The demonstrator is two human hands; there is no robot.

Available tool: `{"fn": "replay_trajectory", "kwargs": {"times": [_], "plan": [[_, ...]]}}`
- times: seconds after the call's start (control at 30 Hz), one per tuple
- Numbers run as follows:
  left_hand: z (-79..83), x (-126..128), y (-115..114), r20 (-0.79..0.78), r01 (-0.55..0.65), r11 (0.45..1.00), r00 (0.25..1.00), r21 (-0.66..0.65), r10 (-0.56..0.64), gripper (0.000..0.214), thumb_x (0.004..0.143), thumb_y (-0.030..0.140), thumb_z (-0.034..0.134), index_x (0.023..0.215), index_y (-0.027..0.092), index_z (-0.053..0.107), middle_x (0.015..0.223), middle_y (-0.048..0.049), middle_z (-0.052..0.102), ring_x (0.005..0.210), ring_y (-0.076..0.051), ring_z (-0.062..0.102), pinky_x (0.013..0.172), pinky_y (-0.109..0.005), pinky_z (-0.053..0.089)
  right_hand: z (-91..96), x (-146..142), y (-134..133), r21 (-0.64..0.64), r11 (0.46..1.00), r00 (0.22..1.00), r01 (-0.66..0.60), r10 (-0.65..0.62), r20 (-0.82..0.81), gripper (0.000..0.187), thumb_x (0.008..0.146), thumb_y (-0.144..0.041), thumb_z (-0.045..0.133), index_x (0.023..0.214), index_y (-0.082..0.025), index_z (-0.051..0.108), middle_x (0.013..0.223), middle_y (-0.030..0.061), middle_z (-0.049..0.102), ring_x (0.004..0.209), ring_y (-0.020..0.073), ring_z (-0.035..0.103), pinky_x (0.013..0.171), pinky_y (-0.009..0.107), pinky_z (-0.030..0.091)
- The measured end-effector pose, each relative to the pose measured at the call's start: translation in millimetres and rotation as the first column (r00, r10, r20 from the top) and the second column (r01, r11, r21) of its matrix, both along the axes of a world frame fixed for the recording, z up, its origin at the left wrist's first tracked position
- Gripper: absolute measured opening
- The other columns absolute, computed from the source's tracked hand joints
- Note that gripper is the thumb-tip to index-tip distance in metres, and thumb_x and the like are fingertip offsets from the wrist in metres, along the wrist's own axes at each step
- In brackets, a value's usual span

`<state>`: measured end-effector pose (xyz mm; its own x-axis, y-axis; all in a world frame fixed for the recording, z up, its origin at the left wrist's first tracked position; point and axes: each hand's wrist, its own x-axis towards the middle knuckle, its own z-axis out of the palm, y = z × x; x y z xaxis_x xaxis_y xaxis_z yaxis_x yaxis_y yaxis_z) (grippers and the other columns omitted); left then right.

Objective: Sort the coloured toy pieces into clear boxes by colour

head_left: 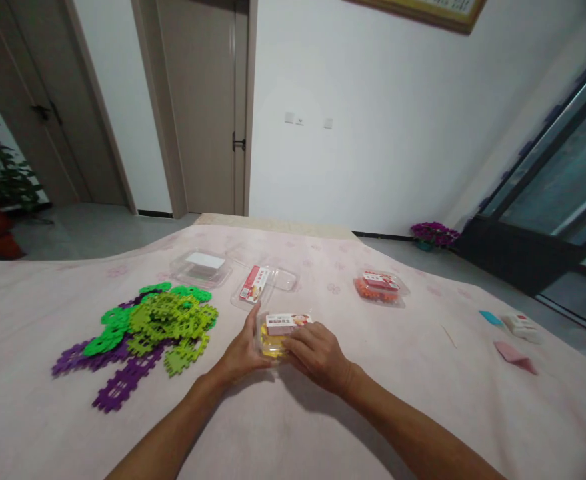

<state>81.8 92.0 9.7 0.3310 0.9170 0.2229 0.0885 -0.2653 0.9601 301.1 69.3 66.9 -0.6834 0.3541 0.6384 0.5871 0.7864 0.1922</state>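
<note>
A clear plastic box with yellow pieces inside and a printed label on its lid stands between my hands, near the middle of the table. My left hand grips it from the left side, thumb up along the edge. Across its right part lie the bent fingers of my right hand, pressed on the lid and front. Just behind it rests an open clear box with a red and white label. To the left is a heap of interlocking plastic pieces: yellow-green, green and purple.
A closed box of orange pieces sits at the right, another clear box at the back left. Toward the right edge are a thin stick, a blue piece, a white pack and a pink cloth.
</note>
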Motion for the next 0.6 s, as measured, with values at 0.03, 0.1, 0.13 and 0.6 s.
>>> {"fn": "replay_trajectory", "kwargs": {"times": [0.03, 0.1, 0.13, 0.6], "plan": [[2.2, 0.6, -1.1, 0.009, 0.001, 1.0, 1.0, -0.009, -0.001, 0.128, 0.059, 0.031, 0.089, 0.159, 0.024, 0.009, 0.14, -0.0164, 0.055, 0.124, -0.032, 0.057, 0.106, -0.051, 0.045, -1.4, -5.9, -2.8, -0.003, 1.0, 1.0, -0.003, 0.003, -0.008, 0.012, 0.098, -0.026, 0.056, 0.1, -0.021, 0.065, 0.088, 0.0051, 0.072, 0.08, 0.0175, 0.062, 0.077, 0.032, 0.046], [5.1, 1.1, -2.8, -0.008, -0.028, 1.0, 1.0, -0.004, 0.028, 0.129, 0.058, 0.033, 0.09, 0.158, 0.023, 0.009, 0.131, -0.0143, 0.061, 0.115, -0.029, 0.063, 0.102, -0.046, 0.049, -5.2, -14.4, -5.8, 0.0, 1.0, 1.0, 0.004, -0.004, -0.019, 0.018, 0.099, -0.03, 0.054, 0.107, -0.02, 0.066, 0.097, 0.0072, 0.073, 0.084, 0.0187, 0.063, 0.077, 0.034, 0.047], [5.7, 1.1, -3.3, -0.023, -0.047, 0.999, 0.999, 0.009, 0.047, 0.129, 0.057, 0.033, 0.09, 0.157, 0.022, 0.01, 0.128, -0.0133, 0.062, 0.111, -0.028, 0.064, 0.1, -0.044, 0.05, -7.3, -17.1, -6.4, 0.008, 1.0, 1.0, 0.012, -0.012, -0.028, 0.021, 0.099, -0.032, 0.054, 0.11, -0.019, 0.066, 0.1, 0.0081, 0.074, 0.086, 0.0195, 0.063, 0.077, 0.034, 0.047], [8.1, 2.6, -5.6, -0.055, -0.146, 0.981, 0.987, 0.128, 0.154, 0.106, 0.073, 0.034, 0.076, 0.156, 0.017, 0.013, 0.121, -0.0092, 0.061, 0.106, -0.022, 0.064, 0.098, -0.04, 0.05, -17.8, -31.1, 0.8, 0.014, 0.997, 0.983, 0.08, -0.076, -0.164, 0.022, 0.101, -0.026, 0.048, 0.1, -0.019, 0.069, 0.092, 0.0073, 0.074, 0.08, 0.0192, 0.059, 0.074, 0.035, 0.044]]}}
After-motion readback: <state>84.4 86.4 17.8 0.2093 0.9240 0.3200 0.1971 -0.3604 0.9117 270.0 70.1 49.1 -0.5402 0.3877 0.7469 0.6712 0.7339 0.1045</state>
